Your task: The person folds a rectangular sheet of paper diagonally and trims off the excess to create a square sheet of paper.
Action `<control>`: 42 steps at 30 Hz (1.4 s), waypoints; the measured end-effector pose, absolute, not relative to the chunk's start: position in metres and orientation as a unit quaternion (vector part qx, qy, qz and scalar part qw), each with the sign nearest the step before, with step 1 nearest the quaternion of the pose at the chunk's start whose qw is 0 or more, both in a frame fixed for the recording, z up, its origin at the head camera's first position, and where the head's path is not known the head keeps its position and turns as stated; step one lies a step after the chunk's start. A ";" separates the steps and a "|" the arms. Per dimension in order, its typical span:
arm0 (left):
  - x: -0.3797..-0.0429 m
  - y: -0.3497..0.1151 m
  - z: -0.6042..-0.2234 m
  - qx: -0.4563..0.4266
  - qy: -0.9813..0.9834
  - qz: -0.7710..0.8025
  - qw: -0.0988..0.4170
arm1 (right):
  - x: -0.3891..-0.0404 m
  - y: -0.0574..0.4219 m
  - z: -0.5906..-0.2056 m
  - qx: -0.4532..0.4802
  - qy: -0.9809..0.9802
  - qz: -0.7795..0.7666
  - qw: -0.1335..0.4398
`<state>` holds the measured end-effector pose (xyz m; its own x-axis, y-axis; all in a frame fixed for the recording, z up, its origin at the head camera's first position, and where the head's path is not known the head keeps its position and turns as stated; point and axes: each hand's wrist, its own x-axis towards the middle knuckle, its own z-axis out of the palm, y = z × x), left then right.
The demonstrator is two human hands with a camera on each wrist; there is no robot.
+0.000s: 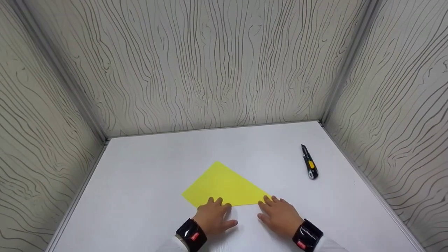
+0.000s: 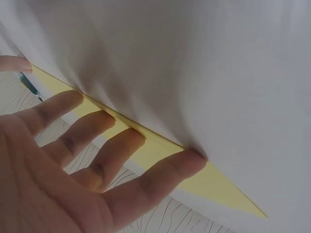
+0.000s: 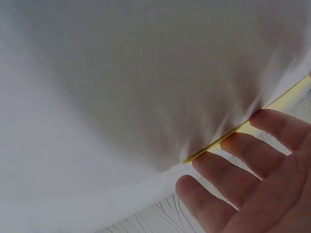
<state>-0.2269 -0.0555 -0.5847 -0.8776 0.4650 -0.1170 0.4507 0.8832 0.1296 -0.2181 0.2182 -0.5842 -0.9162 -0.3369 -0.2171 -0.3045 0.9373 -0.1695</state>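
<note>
A yellow sheet of paper point(image 1: 222, 185) lies folded on the white table, its near edge running between both hands. On its near left part my left hand point(image 1: 212, 218) rests, fingers spread and fingertips touching the paper's edge; the thumb lies out to the right on the table. My right hand point(image 1: 280, 215) touches the paper's right corner with its fingertips. In the left wrist view the paper point(image 2: 150, 141) passes under straight fingertips. The right wrist view shows the fingers point(image 3: 228, 177) along the folded edge point(image 3: 214, 144), with the little finger just beyond the corner.
A black and yellow utility knife point(image 1: 309, 162) lies on the right side of the white table point(image 1: 147, 164). Wood-grain panels point(image 1: 210, 66) enclose the back and both sides. Each wrist wears a black band point(image 1: 308, 234).
</note>
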 end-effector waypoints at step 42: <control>-0.223 -0.052 -0.587 0.246 0.966 0.061 0.052 | -0.213 0.233 -0.593 -0.167 0.982 -0.039 0.080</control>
<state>-0.2234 -0.0523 -0.5869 -0.8735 0.4819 -0.0696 0.4693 0.8714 0.1432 -0.2134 0.2326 -0.5934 -0.9317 -0.3334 -0.1442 -0.3208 0.9414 -0.1037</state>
